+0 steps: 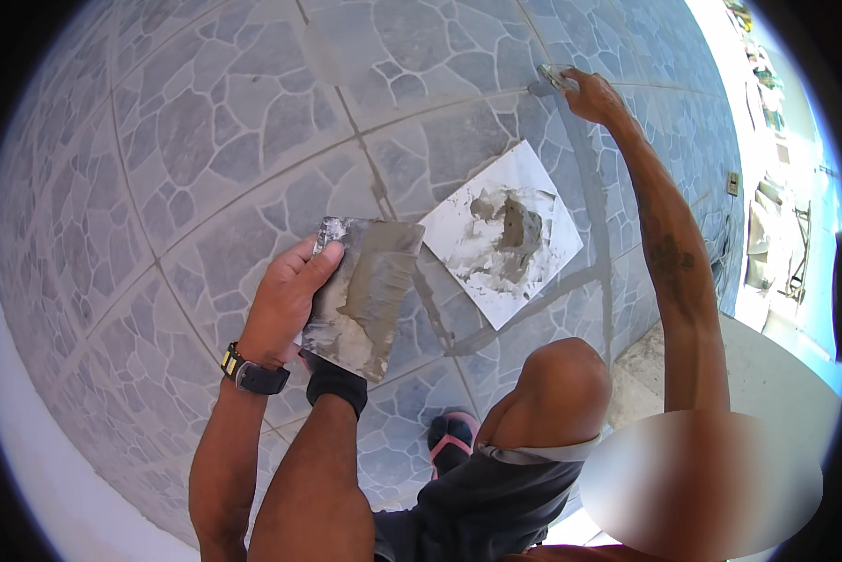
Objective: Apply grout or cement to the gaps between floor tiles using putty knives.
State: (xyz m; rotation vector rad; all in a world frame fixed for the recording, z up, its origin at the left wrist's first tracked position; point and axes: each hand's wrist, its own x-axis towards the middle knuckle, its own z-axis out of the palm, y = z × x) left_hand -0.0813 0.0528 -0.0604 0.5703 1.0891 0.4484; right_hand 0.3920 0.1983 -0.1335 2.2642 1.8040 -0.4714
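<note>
My left hand [285,295] grips a flat rectangular board [332,328] by its left edge, thumb on top. A thick layer of wet grey grout [379,286] covers the board's right side. At the far right, my outstretched right hand [591,96] is closed round a small, pale, flat spreading tool [556,77]. That tool touches the floor at a tile joint, beside a smear of wet grout [540,88]. Between my hands lies a white square tile [501,304] on the floor, with a pile of grey grout [519,225] on it.
Blue-grey stone-patterned tiles [187,140] cover the floor. Darker grout bands [594,178] run along joints right of and below the white tile. My bent knee [566,379] and sandalled foot [452,436] are close in front. A pale wall edge [28,421] curves along the left.
</note>
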